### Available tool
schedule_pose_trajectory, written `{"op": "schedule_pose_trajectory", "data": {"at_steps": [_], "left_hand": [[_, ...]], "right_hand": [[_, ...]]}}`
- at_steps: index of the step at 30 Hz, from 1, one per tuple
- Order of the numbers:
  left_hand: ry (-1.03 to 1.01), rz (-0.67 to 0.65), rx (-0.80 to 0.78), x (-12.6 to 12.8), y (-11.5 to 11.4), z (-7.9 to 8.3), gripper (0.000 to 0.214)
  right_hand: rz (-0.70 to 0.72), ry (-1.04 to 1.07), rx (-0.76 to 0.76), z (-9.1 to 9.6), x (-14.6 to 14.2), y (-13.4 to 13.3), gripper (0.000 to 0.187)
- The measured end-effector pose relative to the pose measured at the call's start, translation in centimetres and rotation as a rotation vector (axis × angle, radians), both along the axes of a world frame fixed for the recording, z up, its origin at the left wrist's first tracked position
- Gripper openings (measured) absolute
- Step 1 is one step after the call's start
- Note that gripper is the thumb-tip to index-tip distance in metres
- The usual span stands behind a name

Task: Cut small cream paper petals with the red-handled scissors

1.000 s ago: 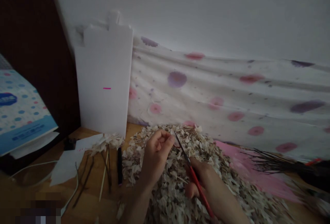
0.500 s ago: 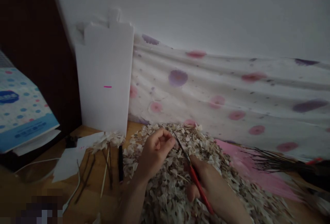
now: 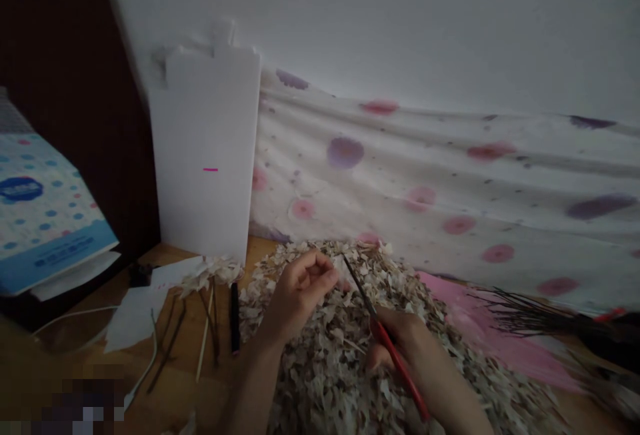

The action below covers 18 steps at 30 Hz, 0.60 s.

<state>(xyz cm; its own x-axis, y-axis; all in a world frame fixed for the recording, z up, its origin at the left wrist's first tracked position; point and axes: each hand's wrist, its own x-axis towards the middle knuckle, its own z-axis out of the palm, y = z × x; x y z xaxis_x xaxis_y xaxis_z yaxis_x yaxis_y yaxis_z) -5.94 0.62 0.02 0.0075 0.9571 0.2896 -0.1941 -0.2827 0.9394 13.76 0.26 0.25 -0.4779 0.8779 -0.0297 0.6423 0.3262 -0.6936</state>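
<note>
Pinching a small scrap (image 3: 345,283) in my curled left hand (image 3: 300,291), I kept my right hand (image 3: 400,341) clamped on the red-handled scissors (image 3: 385,341), blade tips close beside my fingertips, above the pile of clippings (image 3: 350,355).

A wooden table (image 3: 180,381) carries a heap of chips (image 3: 340,355), twigs (image 3: 173,341) and paper (image 3: 135,308).

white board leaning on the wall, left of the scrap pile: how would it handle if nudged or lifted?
The white board stands nearly upright against the wall, so a nudge would likely tip it. It looks thin and flat, probably light. Its straight edges suggest it stays fairly stiff.
</note>
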Motion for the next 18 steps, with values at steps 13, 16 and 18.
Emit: {"op": "schedule_pose_trajectory", "data": {"at_steps": [13,16,18], "left_hand": [[-0.102,0.037,-0.023,1.3,0.1,-0.2,0.017],[-0.075,0.083,-0.047,1.4,0.1,-0.2,0.018],[-0.036,0.092,-0.06,1.6,-0.1,-0.1,0.018]], "right_hand": [[0.129,0.249,0.198,-2.5,3.6,1.2,0.069],[0.086,0.471,0.138,-2.0,2.9,1.3,0.061],[-0.004,0.691,0.113,-1.5,1.9,1.0,0.051]]}}
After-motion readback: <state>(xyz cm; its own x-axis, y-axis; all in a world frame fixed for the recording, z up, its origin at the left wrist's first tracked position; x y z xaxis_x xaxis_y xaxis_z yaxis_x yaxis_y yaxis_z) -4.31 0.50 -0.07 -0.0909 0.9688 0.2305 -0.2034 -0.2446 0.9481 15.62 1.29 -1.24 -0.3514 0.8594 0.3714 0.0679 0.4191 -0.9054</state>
